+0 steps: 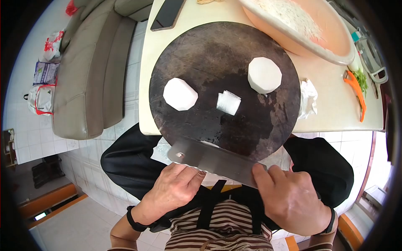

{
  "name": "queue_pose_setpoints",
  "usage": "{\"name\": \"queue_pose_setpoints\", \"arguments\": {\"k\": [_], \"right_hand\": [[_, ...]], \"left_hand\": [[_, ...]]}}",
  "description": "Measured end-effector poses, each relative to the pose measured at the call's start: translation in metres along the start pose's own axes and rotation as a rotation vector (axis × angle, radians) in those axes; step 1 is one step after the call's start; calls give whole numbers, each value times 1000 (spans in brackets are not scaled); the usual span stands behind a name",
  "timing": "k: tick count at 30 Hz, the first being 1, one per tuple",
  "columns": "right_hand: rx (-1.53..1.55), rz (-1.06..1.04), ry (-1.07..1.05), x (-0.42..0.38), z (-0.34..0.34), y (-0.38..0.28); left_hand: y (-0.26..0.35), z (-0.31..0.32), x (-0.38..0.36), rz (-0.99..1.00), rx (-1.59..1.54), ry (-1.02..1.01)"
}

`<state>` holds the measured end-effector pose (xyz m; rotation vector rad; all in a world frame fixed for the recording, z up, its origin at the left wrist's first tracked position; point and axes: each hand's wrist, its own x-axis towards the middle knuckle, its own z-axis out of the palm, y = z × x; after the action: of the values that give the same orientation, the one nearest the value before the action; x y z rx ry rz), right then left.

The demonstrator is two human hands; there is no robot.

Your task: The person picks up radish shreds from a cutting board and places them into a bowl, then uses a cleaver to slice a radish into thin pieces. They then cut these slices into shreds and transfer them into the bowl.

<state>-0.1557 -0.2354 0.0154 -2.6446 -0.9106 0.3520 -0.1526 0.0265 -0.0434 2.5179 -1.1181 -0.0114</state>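
My right hand is closed round the handle end of a wide cleaver, whose blade lies flat above my lap and over the near rim of the round cutting board. My left hand is curled against the blade's near edge; its fingertips are partly hidden there, and what they hold, if anything, does not show. Two thick peeled white radish pieces stand on the board. Between them lies a small stack of white radish slices. A thin white sliver shows just beyond the blade.
A large pinkish bowl with white shreds stands at the table's far right. An orange peeler, green leaves and crumpled white paper or plastic lie right of the board. A phone rests far left; a grey sofa stands beyond.
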Motion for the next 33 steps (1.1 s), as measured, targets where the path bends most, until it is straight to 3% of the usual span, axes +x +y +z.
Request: {"name": "queue_pose_setpoints", "arguments": {"k": [5, 8, 10, 14, 24, 29, 33], "right_hand": [[-204, 7, 51, 19, 12, -20], [-184, 37, 58, 21, 14, -18], [21, 23, 47, 18, 12, -7], [159, 85, 60, 10, 7, 2], [16, 34, -11, 4, 4, -5], [-196, -6, 88, 24, 17, -20], [-39, 4, 60, 26, 15, -12]], "left_hand": [[0, 4, -3, -24, -6, -16], [1, 3, -4, -19, 32, -30], [-1, 1, 2, 14, 72, -32], [-1, 6, 10, 54, 86, 89], [0, 6, -5, 5, 24, 22], [2, 9, -3, -5, 11, 58], [4, 7, -1, -35, 35, 38]]}}
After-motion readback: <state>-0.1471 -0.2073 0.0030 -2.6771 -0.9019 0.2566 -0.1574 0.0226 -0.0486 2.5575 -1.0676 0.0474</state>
